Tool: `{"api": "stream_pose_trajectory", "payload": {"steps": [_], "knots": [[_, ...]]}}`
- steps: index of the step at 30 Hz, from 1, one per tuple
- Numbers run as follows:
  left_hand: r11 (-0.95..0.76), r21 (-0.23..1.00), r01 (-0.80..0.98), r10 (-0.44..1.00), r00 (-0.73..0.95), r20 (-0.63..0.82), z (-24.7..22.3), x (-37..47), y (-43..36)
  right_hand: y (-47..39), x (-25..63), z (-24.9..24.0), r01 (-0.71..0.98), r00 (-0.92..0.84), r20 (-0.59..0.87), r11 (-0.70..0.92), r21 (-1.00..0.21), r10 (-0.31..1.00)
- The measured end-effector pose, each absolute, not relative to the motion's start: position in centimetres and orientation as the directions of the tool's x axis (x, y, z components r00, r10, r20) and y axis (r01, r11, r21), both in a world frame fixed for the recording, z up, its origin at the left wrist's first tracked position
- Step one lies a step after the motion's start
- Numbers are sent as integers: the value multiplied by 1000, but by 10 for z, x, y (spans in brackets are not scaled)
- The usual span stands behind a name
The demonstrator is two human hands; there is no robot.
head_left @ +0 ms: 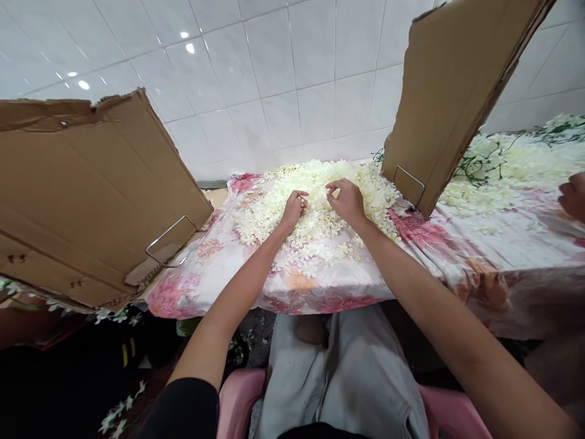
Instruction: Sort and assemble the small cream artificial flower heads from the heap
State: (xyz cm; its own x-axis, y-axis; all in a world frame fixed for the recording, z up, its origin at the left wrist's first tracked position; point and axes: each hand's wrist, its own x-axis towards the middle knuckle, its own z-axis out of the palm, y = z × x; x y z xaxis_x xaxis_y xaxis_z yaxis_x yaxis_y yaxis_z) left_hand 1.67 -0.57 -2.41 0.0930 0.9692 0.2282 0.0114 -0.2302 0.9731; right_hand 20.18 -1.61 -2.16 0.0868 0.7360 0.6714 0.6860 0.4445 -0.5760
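A wide heap of small cream-white artificial flowers [315,228] lies loose on a table with a pink floral cloth [192,289]. My left hand [295,207] is closed over the left part of the heap, fingers curled in toward the thumb. Whatever it may hold is too small to make out. Across from it, my right hand [347,201] hovers over the heap's upper right, its thumb and fingertips bent together in a pinch. White petals behind the fingertips hide whether a flower is in them. A small gap separates the two hands.
Upright cardboard panels stand left [91,195] and right [452,91], each with a metal wire bracket at its foot. More white flowers with green stems [498,164] lie beyond the right panel, near another person's hand [573,195]. A tiled wall [315,110] stands behind.
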Motion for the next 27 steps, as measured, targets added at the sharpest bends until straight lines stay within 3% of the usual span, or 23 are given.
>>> {"api": "stream_pose_trajectory", "payload": {"steps": [9, 17, 23, 27], "knots": [[-483, 869, 108, 876, 76, 477, -28, 15, -9, -21, 196, -20, 627, -78, 706, 585, -514, 704], [-481, 874, 73, 875, 112, 472, -26, 17, -11, -27, 191, -19, 611, -200, 680, 632, -476, 705], [-519, 841, 152, 853, 155, 499, -26, 16, -15, -22, 193, -20, 605, -175, 655, 605, -518, 735], [-477, 859, 186, 874, 205, 441, -27, 16, -14, -17, 196, -23, 585, -135, 644, 585, -562, 753]]}}
